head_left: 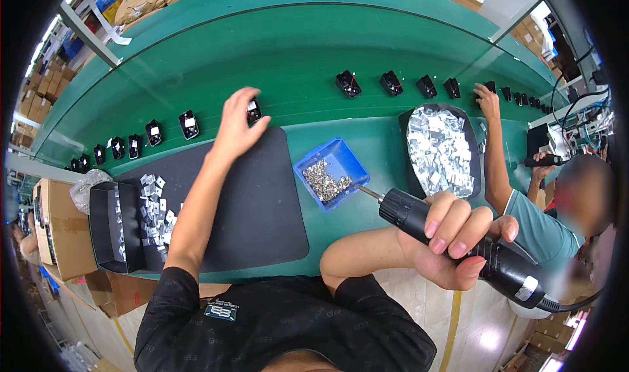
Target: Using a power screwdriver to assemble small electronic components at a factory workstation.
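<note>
My right hand [452,247] grips a black corded electric screwdriver [409,216]. Its metal bit points left, with the tip at the right edge of a blue bin [359,167] that holds small screws [325,180]. At the green bench's far side, my left hand [237,124] reaches over a small black housing [253,112]. Its thumb and fingers are apart on either side of that housing; whether they touch it is hard to make out. A dark mat [255,201] lies under my left forearm.
More black housings [189,124] stand in a row along the green surface [295,77]. A black tray of metal plates [440,150] is right of the bin. Loose plates [154,208] lie beside a black box [116,228]. A co-worker's hand [487,102] touches the row at right.
</note>
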`<state>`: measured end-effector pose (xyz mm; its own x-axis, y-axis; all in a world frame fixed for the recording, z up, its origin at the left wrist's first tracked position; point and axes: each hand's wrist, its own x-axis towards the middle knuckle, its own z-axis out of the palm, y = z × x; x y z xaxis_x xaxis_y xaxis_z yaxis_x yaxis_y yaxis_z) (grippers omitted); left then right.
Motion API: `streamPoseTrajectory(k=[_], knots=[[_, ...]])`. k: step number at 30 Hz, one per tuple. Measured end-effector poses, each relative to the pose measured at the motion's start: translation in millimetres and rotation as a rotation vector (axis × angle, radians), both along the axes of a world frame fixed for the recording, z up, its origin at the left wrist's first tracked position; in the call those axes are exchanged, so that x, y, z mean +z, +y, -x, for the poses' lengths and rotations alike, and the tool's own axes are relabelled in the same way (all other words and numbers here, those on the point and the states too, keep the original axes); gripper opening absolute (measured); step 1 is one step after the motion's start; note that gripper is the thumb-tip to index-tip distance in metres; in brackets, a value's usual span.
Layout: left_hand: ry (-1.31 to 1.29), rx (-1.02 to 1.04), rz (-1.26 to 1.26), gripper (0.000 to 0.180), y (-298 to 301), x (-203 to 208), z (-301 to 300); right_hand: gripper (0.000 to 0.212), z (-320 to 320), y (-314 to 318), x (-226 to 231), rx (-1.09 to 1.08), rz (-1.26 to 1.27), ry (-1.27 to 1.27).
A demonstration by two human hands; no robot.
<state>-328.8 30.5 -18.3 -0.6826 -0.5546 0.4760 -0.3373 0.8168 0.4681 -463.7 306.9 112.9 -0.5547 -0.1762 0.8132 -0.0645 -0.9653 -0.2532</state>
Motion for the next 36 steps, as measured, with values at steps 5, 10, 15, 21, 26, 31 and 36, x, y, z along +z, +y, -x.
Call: streamPoseTrajectory(k=[5, 10, 15, 21, 26, 31, 36], knots=[[-0.260, -0.617, -0.094, 0.013, 90, 36, 42, 0.041, -2, -6, -1, 0.000, 0.018, -0.020], [-0.648, -0.528, 0.127, 0.011, 119, 10, 71, 0.044, -10, -6, -1, -0.062, 0.048, -0.064], [-0.725, -0.532, 0.201, 0.009, 128, 2, 73, 0.043, -7, 2, 0, -0.051, 0.043, -0.036], [-0.716, -0.512, 0.286, 0.012, 132, -3, 75, 0.042, -3, 4, 0, 0.011, 0.022, 0.000], [-0.654, -0.539, 0.309, 0.016, 131, -2, 73, 0.041, -4, 6, 2, 0.000, 0.029, -0.008], [-0.240, -0.654, -0.182, 0.012, 123, 25, 51, 0.041, -5, 4, 0, -0.001, 0.043, -0.022], [0.256, -0.520, -1.309, 0.008, 139, 26, -7, 0.041, -4, 2, 2, 0.015, 0.025, -0.039]])
